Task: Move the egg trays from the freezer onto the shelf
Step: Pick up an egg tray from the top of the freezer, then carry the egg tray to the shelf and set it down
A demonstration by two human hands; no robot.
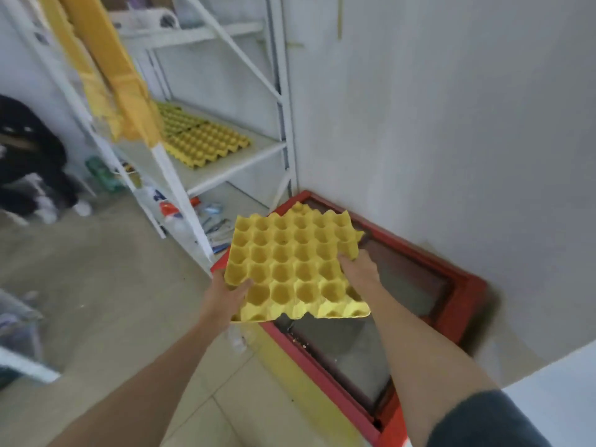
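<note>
Head view, close, forward-down; edges somewhat blurred.

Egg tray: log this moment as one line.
egg tray | held by left hand and right hand | above freezer | shelf holds trays

An egg tray (295,262) is held over the near-left corner of the freezer (458,285), gripped at its left edge by the left hand (222,295) and at its right edge by the right hand (359,269). To the left, behind the freezer, more trays (203,141) are laid on the shelf (225,171), toward its back edge.
</note>
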